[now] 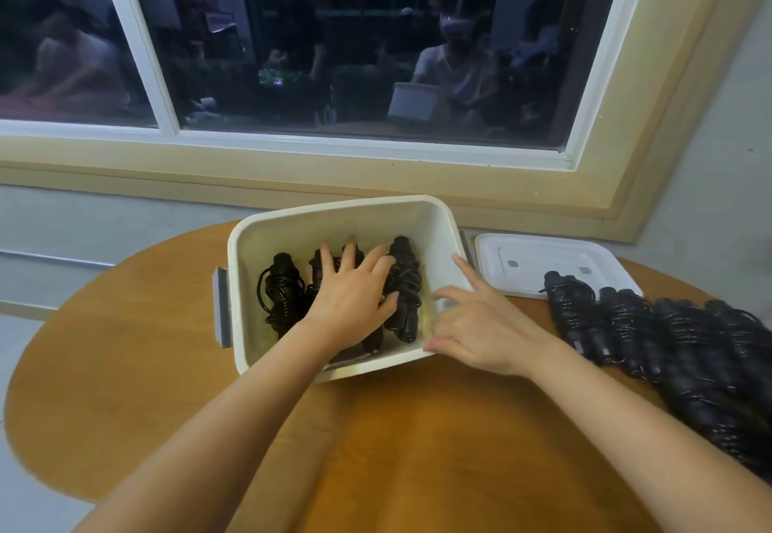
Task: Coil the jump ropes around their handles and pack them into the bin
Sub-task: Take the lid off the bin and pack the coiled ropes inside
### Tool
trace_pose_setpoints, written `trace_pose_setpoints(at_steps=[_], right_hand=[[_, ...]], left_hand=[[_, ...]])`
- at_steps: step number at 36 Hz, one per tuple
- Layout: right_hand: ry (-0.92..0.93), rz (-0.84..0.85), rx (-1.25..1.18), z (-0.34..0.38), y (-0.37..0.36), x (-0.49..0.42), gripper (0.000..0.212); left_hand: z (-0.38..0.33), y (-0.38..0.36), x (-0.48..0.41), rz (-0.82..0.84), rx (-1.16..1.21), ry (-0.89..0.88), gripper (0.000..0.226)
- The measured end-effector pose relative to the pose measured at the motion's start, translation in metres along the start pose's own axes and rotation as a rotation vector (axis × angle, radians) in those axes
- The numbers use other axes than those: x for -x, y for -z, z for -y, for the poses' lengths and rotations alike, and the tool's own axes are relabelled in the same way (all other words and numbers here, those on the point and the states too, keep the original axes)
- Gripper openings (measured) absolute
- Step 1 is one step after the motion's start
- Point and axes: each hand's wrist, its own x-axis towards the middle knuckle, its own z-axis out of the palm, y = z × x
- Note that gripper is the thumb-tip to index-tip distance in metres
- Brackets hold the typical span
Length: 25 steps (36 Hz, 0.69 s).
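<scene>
Some four coiled jump ropes lie in the bin under the flat, spread left hand, the right hand resting loose-fingered on its rim, while a coiled pile waits on the worktop.

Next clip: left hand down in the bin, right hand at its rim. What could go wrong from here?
1. The leftmost rope in the bin has slack loops. When the left hand lifts off its neighbours, the coils may loosen and tangle.
2. The pile of coiled ropes lies at the right edge of the table. Some could slip off if the right hand pulls one out.
</scene>
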Motion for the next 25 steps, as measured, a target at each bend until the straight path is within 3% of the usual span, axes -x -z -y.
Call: trace_pose_setpoints(at_steps=[4,9,14,17,25], right_hand=[[0.048,-0.026,0.063,0.0,-0.002,0.001,0.087],[0.053,-0.078,0.095,0.0,-0.005,0.0,0.085],[0.034,-0.155,0.098,0.0,-0.012,-0.002,0.087],[0.026,-0.229,0.104,0.001,-0.019,-0.005,0.084],[-0.035,-0.401,0.181,0.003,-0.03,-0.014,0.09]], left_hand=[[-0.004,-0.001,-0.014,0.027,-0.016,-0.201,0.05],[-0.004,-0.008,-0.026,0.07,-0.227,-0.23,0.051],[-0.013,-0.01,-0.033,0.051,-0.225,-0.257,0.045],[-0.014,-0.013,-0.035,0.12,-0.208,-0.253,0.046],[-0.017,-0.005,-0.034,0.114,-0.279,-0.102,0.055]])
